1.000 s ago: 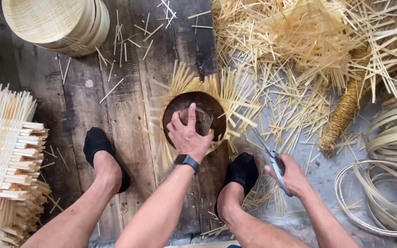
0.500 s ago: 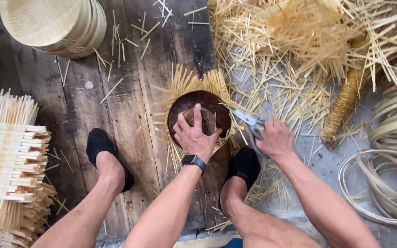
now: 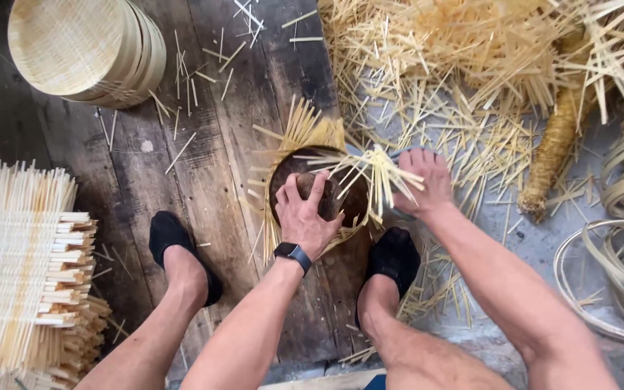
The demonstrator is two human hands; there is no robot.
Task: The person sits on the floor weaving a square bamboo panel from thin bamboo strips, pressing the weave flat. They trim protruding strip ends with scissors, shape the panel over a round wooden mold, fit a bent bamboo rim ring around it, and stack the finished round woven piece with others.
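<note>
Bamboo weaving [image 3: 305, 133] lies pinned flat on the dark plank floor [image 3: 204, 180] at the middle of the view, most of it hidden under a round dark wooden disc [image 3: 294, 170], with loose strip ends fanning out past the disc toward twelve o'clock and down its nine o'clock side. Around it the clutter runs big to small: a heap of cut bamboo offcuts [image 3: 471, 58] fills the one o'clock corner, a pile of square woven mats [image 3: 16, 260] sits at nine o'clock, a stack of finished round baskets [image 3: 81, 50] at eleven, coiled bamboo hoops [image 3: 615, 274] at four. The left hand [image 3: 308, 217] is spread open, palm pressing down on a stone-like weight on the disc, gripping nothing. The right hand [image 3: 424, 180], just beside the disc at three o'clock, has its fingers curled round something with a bluish metal edge, probably shears, though I cannot make the tool out; a tuft of cut strips [image 3: 373, 173] hangs over the rim between the two hands. To my eye the risk is the disc sliding if the pressing hand eases, which would leave the rim trimmed unevenly. The left fingertips lie close to where the blade works, so a slip could nick them. Springy ends may flick upward, and the black-socked feet [image 3: 391, 256] on either side rest among sharp splinters.
</note>
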